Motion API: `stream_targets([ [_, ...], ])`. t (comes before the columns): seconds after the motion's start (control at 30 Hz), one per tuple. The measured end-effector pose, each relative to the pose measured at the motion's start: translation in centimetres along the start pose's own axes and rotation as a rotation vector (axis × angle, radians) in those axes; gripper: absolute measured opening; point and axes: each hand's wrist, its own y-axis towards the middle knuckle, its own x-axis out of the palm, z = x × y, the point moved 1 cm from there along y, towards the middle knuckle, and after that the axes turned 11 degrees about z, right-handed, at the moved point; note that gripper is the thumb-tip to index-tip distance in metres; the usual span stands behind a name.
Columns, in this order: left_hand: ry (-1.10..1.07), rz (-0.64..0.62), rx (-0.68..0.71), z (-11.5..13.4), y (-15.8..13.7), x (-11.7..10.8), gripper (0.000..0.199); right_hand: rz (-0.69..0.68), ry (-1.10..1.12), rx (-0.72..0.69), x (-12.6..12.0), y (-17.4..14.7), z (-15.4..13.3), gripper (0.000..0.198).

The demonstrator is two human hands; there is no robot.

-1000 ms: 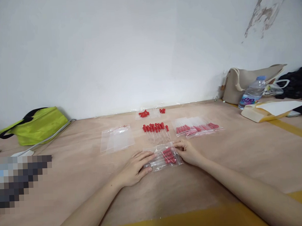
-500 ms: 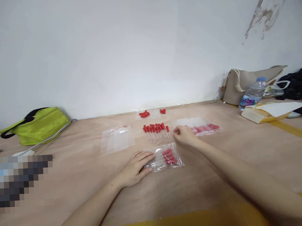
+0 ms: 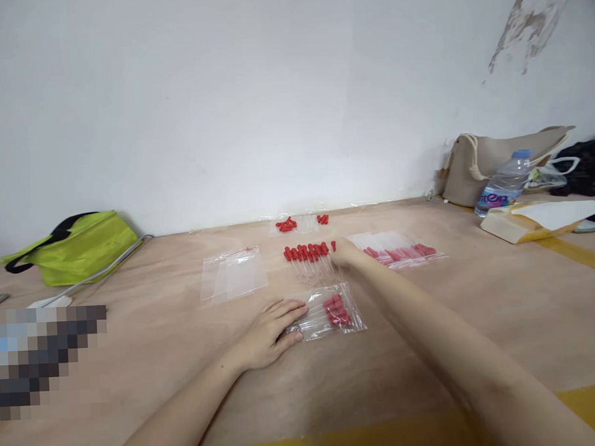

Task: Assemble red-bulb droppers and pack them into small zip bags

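Observation:
My left hand lies flat on the wood-coloured surface. Its fingers and thumb are apart, resting at the left end of a clear zip bag. Inside that bag are several glass droppers with red bulbs, bulbs to the right. Beyond it, more loose droppers lie in a row, red bulbs away from me. At the row's right end my right hand has its fingers closed on a single dropper, with the fingertips partly hidden by the hand.
Flat, clear bags lie left of the row. Filled bags overlap to the right. Loose red bulbs sit on plastic by the wall. A green pouch stands left; a water bottle, beige bag and open envelope are right.
My right hand has moved slightly left and away from me, onto the rightmost loose dropper, whose bulb has shifted a little. My left hand stays on the bag's edge.

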Motion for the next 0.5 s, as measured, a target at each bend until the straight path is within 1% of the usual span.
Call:
stream_targets([
  [0.07, -0.004, 0.005, 0.004, -0.1, 0.0, 0.1, 0.042, 0.065, 0.031, 0.014, -1.0, -0.5, 0.8, 0.033],
  [0.13, -0.006, 0.011, 0.008, -0.1, -0.1, 0.1, 0.041, 0.148, 0.147, 0.011, -2.1, -1.6, 2.0, 0.041],
  [0.2, -0.009, 0.011, 0.005, -0.1, -0.1, 0.1, 0.041, 0.217, 0.406, 0.032, -2.9, -3.2, 3.4, 0.044],
  [0.23, -0.012, 0.009, 0.003, -0.1, 0.0, 0.1, 0.04, 0.221, 0.528, 0.053, -3.1, -4.1, 4.1, 0.043],
  [0.3, -0.017, 0.004, -0.001, 0.0, 0.0, 0.0, 0.04, 0.239, 0.741, 0.089, -3.3, -6.1, 5.4, 0.046],
  [0.37, -0.021, 0.005, -0.001, 0.0, 0.0, 0.0, 0.04, 0.282, 0.876, 0.123, -3.1, -7.7, 6.2, 0.049],
  [0.5, -0.017, 0.007, -0.003, 0.0, 0.0, 0.0, 0.04, 0.322, 0.976, 0.184, -2.2, -9.1, 6.6, 0.048],
])
